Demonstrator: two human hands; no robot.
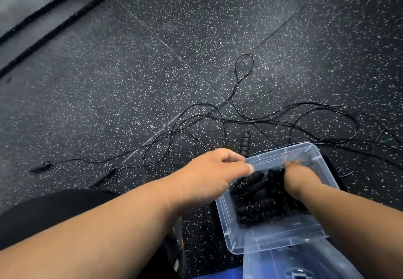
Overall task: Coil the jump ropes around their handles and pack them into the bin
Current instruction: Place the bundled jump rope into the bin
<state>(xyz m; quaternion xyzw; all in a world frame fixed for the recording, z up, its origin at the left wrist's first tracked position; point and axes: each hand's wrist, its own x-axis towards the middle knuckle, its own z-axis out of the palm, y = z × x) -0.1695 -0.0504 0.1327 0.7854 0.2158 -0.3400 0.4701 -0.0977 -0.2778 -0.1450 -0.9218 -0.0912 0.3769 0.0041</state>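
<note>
At the near edge a second clear container [305, 263] is seen under the bin's near rim, beside a blue patch. The clear plastic bin [226, 217] is tilted on it, and coiled jump ropes [255, 200] with black ribbed handles are piled inside. The left hand [209, 176] is curled over the bin's left rim, which is pinched between thumb and fingers. The right hand [298, 178] is sunk into the bin among the coils; its fingers are hidden, so its grip cannot be told. Beyond the bin, on the speckled black floor [130, 71], loose ropes [239, 117] are spread in tangled loops, with a handle [244, 145] just behind the rim and another handle [102, 176] further left. Two thick ropes [43, 23] are laid across the far left corner.
</note>
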